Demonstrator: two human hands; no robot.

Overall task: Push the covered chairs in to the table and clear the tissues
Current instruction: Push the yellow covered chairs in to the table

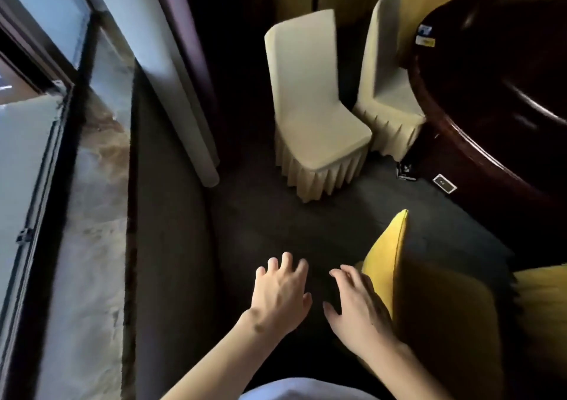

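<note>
Two cream covered chairs with pleated skirts: nearer chair (310,108) standing clear of the dark round table (491,129), farther chair (389,86) just beside its rim. Yellow covered chair (395,264) bottom right. No tissues visible.

Dark grey carpeted floor (322,224) carries 2 cream fabric-covered chairs with pleated skirts, one (310,114) standing clear, the other (389,92) against the round dark wooden table (491,117). 2 small dark cards (444,183) lie near the table's edge.
</note>
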